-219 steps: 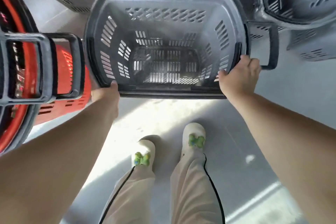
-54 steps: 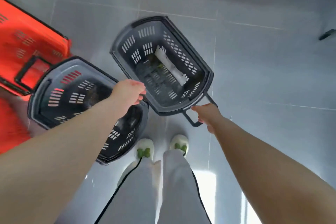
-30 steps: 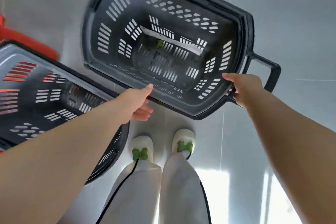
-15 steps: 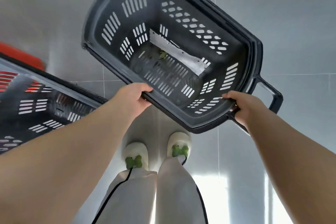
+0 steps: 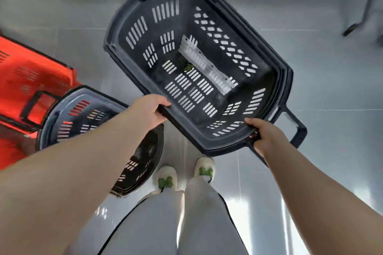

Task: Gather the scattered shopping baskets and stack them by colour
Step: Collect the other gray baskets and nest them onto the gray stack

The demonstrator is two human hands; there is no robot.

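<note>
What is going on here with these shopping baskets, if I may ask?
A person grips the rim of a dark grey shopping basket with the left hand and right hand, holding it tilted above the floor. A white strip and a green scrap lie inside it. A second dark grey basket sits to the left, next to a red basket.

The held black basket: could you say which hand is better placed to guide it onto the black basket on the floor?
Probably the left hand: it grips the held basket at the rim nearest the floor basket, while the right hand grips the far corner by the handle.
</note>
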